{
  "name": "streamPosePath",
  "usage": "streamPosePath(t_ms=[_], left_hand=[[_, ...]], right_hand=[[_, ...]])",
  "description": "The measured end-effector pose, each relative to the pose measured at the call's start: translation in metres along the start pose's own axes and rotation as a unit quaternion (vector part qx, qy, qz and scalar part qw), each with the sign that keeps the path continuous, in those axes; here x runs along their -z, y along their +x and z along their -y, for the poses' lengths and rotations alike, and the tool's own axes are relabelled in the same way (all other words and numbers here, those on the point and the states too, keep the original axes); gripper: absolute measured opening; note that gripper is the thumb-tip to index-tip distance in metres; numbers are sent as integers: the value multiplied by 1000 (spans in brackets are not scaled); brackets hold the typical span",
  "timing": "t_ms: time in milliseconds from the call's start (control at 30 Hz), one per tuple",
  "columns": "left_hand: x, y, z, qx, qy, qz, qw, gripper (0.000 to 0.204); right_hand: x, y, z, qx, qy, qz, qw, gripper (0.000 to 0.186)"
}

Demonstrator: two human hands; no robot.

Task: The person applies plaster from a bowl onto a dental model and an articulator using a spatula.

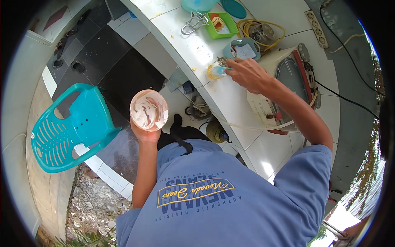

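My left hand (pixel 147 134) holds a round pinkish bowl (pixel 133 108) from below, its fingers mostly hidden behind it. Pale pink-white paste (pixel 145 113) coats the bowl's inside in smears. Over the tiled counter, my right hand (pixel 249 75) is closed at the fingertips on a small light blue piece (pixel 220 71). That piece meets a yellowish round lump (pixel 211 73) at the counter's near edge. A small metal part (pixel 222 61) shows just beyond the fingertips. How these pieces join is too small to tell.
On the white counter (pixel 263 154) stand a green tray (pixel 225 33) with a dental model, a grey-blue container (pixel 242 43), metal frames (pixel 194 22), a coiled yellow hose (pixel 251 25) and a boxy windowed machine (pixel 267 99). A teal plastic chair (pixel 91 109) is at left. A power strip (pixel 315 25) lies behind.
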State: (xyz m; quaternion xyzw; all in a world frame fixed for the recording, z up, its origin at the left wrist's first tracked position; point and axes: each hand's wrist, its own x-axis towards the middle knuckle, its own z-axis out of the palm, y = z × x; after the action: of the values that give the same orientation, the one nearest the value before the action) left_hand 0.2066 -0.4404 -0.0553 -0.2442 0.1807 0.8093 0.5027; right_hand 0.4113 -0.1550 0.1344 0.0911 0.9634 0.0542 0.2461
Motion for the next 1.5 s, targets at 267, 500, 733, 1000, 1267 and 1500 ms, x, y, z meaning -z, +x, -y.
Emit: streamPosePath(t_ms=[267, 500, 733, 1000, 1267, 1500], left_hand=[[18, -2, 28, -28, -25, 6, 999, 44], [5, -10, 49, -9, -78, 36, 996, 43], [-43, -10, 87, 29, -93, 51, 994, 42], [-54, -17, 83, -17, -6, 122, 992, 48], [-83, -23, 96, -67, 106, 155, 980, 51], [-60, -16, 102, -31, 122, 114, 986, 48]], right_hand=[[-21, -18, -3, 52, -19, -100, 993, 11], [11, -79, 5, 10, 5, -108, 994, 18], [-30, -80, 114, -76, 371, -332, 864, 39], [-63, -125, 119, -164, 313, -334, 874, 42], [-59, -95, 136, -100, 381, -348, 851, 46], [-97, -77, 137, -158, 337, -384, 845, 51]])
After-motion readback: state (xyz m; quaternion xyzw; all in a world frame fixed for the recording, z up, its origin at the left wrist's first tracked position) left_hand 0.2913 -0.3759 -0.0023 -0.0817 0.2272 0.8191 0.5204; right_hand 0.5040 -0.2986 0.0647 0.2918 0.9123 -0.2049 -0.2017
